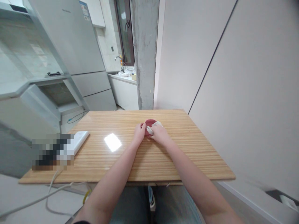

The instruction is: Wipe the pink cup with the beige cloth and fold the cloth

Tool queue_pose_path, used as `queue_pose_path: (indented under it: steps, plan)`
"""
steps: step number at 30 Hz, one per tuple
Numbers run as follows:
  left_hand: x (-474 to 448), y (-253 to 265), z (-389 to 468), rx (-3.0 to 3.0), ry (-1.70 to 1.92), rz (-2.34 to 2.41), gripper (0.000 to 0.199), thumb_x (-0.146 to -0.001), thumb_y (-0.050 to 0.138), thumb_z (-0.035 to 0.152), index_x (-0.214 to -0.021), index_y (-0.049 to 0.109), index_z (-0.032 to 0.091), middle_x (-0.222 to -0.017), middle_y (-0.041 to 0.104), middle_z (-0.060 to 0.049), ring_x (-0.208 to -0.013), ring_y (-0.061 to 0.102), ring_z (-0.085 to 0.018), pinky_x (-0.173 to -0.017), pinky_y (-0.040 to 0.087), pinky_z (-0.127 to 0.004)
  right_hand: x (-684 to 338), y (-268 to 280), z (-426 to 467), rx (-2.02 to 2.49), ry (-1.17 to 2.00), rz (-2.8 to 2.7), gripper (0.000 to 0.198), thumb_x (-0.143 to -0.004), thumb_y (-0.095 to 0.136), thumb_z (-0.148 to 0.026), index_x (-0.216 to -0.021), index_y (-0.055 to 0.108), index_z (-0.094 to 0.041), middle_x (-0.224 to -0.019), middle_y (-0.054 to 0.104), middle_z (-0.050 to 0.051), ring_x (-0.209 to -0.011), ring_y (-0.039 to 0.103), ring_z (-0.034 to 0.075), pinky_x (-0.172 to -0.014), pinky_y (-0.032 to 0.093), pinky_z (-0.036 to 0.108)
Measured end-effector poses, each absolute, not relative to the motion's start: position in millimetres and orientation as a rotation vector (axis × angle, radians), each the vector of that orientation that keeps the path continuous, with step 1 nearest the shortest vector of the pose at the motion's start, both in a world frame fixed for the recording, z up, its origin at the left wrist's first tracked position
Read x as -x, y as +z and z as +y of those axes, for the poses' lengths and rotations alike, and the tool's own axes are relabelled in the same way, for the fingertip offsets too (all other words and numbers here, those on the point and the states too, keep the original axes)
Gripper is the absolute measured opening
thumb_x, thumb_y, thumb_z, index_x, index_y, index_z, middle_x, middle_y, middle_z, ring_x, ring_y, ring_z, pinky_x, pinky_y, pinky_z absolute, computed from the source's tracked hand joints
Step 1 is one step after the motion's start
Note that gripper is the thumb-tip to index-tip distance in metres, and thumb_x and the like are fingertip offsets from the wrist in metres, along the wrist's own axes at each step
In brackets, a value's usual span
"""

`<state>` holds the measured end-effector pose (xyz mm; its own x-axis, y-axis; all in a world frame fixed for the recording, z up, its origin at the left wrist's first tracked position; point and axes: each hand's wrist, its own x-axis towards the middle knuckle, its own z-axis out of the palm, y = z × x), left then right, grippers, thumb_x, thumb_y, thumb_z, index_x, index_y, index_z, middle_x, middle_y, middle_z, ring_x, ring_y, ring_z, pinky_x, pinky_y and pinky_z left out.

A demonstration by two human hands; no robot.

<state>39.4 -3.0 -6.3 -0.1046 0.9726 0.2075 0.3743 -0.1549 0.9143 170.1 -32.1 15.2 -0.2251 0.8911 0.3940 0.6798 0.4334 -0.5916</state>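
A small pinkish-red bowl is tilted up on the wooden table, its inside facing me. Gripping its left rim is my left hand, fingers closed. On the right, my right hand has its fingers closed on a crumpled white cloth, which lies against the inside of the bowl. Part of the cloth sticks out above the knuckles. My right hand covers the bowl's right side and lower edge.
At the table's left side lies a white box-like object, partly pixelated with something dark beside it. Pale cables hang off the left front edge. Beyond are a fridge, a sink counter and a concrete pillar. Light panels stand right.
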Motion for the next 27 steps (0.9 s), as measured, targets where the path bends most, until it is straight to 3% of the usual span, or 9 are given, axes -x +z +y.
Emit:
queue_pose_path:
  steps: [2,4,12,16,19,22,27]
  plan:
    - [-46.8,-5.6,-5.9,-1.232,1.491,1.255,0.031,-0.09,0.046,0.039,-0.111,0.054,0.017,-0.109,0.065,-0.009,-0.099,0.062,-0.016,-0.087,0.048,-0.029,-164.0,17.4,-35.4,1.33,0.19,-2.103,0.009,-0.074,0.07,-0.02,-0.082,0.066,-0.02,-0.09,0.067,0.01,-0.096,0.054,0.027,-0.085,0.04,0.038]
    - [-51.6,-3.4,-10.1,-1.027,1.601,1.086,0.043,-0.087,0.052,0.041,-0.125,0.043,0.021,-0.118,0.061,-0.007,-0.099,0.063,-0.014,-0.083,0.05,-0.026,-157.1,18.6,-39.0,1.335,0.016,-2.165,0.013,-0.082,0.058,-0.016,-0.093,0.065,-0.019,-0.097,0.066,0.011,-0.101,0.052,0.027,-0.087,0.039,0.041]
    - [-23.6,15.4,-12.2,-1.306,1.575,1.418,0.056,-0.067,0.069,0.019,-0.121,0.053,0.014,-0.125,0.059,-0.013,-0.119,0.055,-0.026,-0.101,0.045,-0.036,-165.6,10.2,-24.0,1.089,0.082,-2.349,0.018,-0.082,0.059,-0.011,-0.098,0.065,-0.017,-0.105,0.064,0.009,-0.107,0.051,0.021,-0.093,0.042,0.035]
    - [-23.1,23.1,-15.9,-1.346,1.564,1.371,0.058,-0.066,0.07,0.019,-0.122,0.054,0.015,-0.121,0.062,-0.012,-0.107,0.062,-0.026,-0.084,0.055,-0.035,-167.3,7.3,-23.5,1.213,-0.086,-2.311,0.019,-0.09,0.051,-0.016,-0.102,0.065,-0.015,-0.11,0.062,0.012,-0.109,0.05,0.023,-0.092,0.044,0.037]
    - [-37.1,22.1,-24.1,-1.172,1.596,1.327,0.066,-0.071,0.071,0.029,-0.131,0.045,0.015,-0.118,0.062,-0.014,-0.094,0.066,-0.022,-0.074,0.057,-0.032,-159.6,2.2,-27.5,1.249,-0.077,-2.255,0.02,-0.092,0.048,-0.016,-0.099,0.066,-0.016,-0.108,0.063,0.012,-0.108,0.05,0.023,-0.093,0.046,0.036]
    - [-51.9,18.0,-31.9,-1.138,1.751,1.363,0.072,-0.072,0.072,0.035,-0.134,0.038,0.017,-0.126,0.057,-0.014,-0.11,0.061,-0.021,-0.091,0.051,-0.032,-153.3,-3.5,-30.1,1.199,-0.002,-2.167,0.024,-0.089,0.049,-0.011,-0.105,0.066,-0.017,-0.114,0.062,0.011,-0.113,0.049,0.022,-0.097,0.045,0.034]
    - [-42.9,16.1,-27.2,-1.335,1.699,1.427,0.049,-0.077,0.066,0.029,-0.121,0.051,0.015,-0.119,0.062,-0.012,-0.115,0.058,-0.024,-0.103,0.042,-0.038,-159.7,-1.9,-27.1,1.098,0.028,-2.271,0.025,-0.08,0.061,-0.009,-0.104,0.067,-0.014,-0.11,0.063,0.011,-0.109,0.052,0.022,-0.097,0.046,0.035]
